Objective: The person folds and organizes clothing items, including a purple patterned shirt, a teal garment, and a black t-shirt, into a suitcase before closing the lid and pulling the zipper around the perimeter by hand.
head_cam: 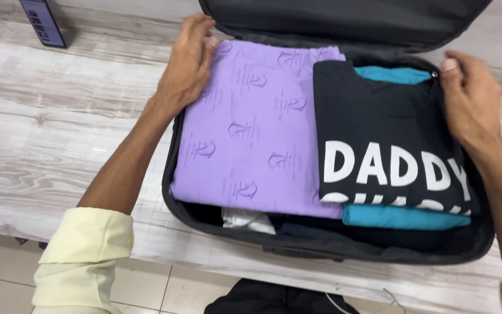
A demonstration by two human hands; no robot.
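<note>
Head view. We see an open black suitcase (172, 192) lying on a pale wood-grain table (59, 128), packed with folded clothes. Our left hand (188, 61) lies flat, fingers loosely spread, on the far left corner of a folded lilac garment (251, 128) printed with small darker motifs; it presses rather than grips, so far as we can tell. Our right hand (472, 96) rests at the suitcase's right rim, fingers curled and half open, just beside the far right edge of a folded black T-shirt (390, 116) with white lettering; whether it pinches any cloth we cannot tell. Under the black T-shirt lies a teal garment (402, 217), showing at both ends. Between the hands the two top garments touch edge to edge. We judge both light, soft and limp: they would sag if lifted by one corner, so the folded edges, taken with both hands, offer the better hold.
</note>
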